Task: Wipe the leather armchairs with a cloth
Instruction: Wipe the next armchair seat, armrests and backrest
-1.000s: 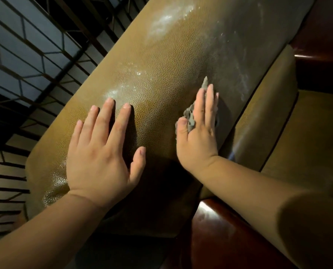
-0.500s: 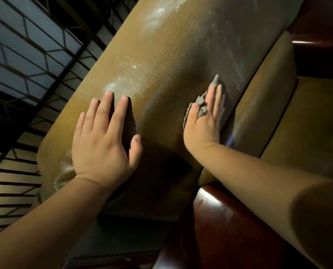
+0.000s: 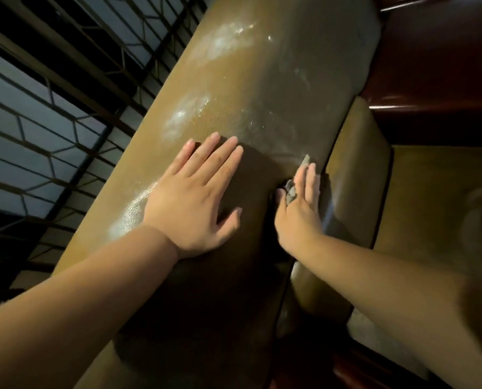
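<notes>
filling most of the view, the armchair [image 3: 262,80] shows its broad tan leather back running from lower left to upper right, with pale glossy patches along its upper and left parts. right of the back sits the tan seat cushion [image 3: 430,206], and dark red-brown wood [image 3: 436,60] frames the chair at upper right. left of the back, a dark window grille [image 3: 51,94] with thin bars crosses the background. the left hand [image 3: 192,200] lies flat on the middle of the back, palm down, fingers straight and close together, thumb spread out to the side. the right hand [image 3: 300,209] presses against the back's right edge, just beside the seat cushion, fingers straight and together, pinning the cloth [image 3: 291,193] to the leather. the cloth is a small grey wad, mostly hidden under that hand, with one bit showing by the thumb and a tip poking out past the fingertips. the two hands are near each other but apart
</notes>
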